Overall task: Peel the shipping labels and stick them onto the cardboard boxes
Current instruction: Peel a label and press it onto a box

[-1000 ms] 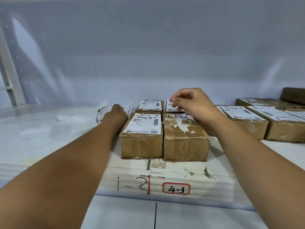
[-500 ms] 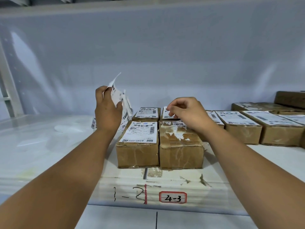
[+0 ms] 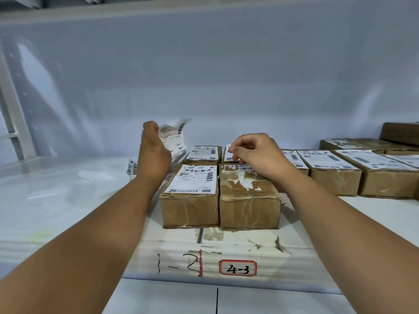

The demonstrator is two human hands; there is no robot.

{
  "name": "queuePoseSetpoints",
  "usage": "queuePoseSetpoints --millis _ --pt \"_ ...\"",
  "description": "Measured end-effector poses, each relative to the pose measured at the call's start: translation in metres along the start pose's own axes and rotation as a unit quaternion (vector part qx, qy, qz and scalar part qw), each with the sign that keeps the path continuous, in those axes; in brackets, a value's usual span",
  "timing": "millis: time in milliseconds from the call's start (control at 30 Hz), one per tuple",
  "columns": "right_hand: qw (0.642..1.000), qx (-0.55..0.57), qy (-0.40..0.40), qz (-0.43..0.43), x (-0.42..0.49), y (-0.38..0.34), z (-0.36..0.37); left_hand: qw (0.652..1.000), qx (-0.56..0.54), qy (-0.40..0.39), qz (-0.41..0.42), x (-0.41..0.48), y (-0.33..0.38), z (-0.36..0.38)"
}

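While the left grip (image 3: 154, 152) clamped a strip of white printed shipping labels (image 3: 173, 137) aloft, the right grip (image 3: 256, 152), curled above the bare brown cardboard box (image 3: 247, 189), its hold unclear, would, I reckoned, best lay one flat, smoothing outward.

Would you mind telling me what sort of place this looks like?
Probably a warehouse or parcel-packing station: labelled cardboard boxes sit in rows on a white shelf, its front edge bears a bin tag reading 4-3, and the left hand holds shipping labels.
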State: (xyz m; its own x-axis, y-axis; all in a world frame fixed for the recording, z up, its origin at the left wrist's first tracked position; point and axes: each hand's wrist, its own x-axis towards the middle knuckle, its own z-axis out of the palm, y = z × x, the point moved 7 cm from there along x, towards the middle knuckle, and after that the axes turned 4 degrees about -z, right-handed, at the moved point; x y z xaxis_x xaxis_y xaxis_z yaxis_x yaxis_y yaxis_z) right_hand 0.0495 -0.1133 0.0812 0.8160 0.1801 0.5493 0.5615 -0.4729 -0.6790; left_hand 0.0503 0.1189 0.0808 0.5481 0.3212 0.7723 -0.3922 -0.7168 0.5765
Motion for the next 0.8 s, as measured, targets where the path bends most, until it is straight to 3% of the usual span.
queuePoseSetpoints --millis 133,300,367,500,700,800 --pt "1.000 0.000 -0.003 0.002 -0.001 0.000 0.000 0.996 -0.015 -0.057 -0.074 0.001 -0.015 0.013" --pt "1.000 0.000 -0.008 0.002 0.000 0.001 0.001 0.948 0.158 -0.240 -0.138 0.001 -0.052 0.049" --pt "1.000 0.003 -0.012 0.003 0.000 0.002 0.003 0.932 0.187 -0.272 -0.146 0.002 -0.062 0.056" --pt "1.000 0.003 -0.018 0.001 0.001 0.002 0.004 0.934 0.184 -0.261 -0.162 0.002 -0.062 0.053" --pt "1.000 -0.005 -0.026 0.002 0.001 0.003 0.005 0.934 0.059 -0.224 -0.270 -0.004 -0.066 0.050" --pt "1.000 -0.004 -0.030 0.003 0.001 0.003 0.006 0.932 0.107 -0.227 -0.262 -0.004 -0.064 0.048"
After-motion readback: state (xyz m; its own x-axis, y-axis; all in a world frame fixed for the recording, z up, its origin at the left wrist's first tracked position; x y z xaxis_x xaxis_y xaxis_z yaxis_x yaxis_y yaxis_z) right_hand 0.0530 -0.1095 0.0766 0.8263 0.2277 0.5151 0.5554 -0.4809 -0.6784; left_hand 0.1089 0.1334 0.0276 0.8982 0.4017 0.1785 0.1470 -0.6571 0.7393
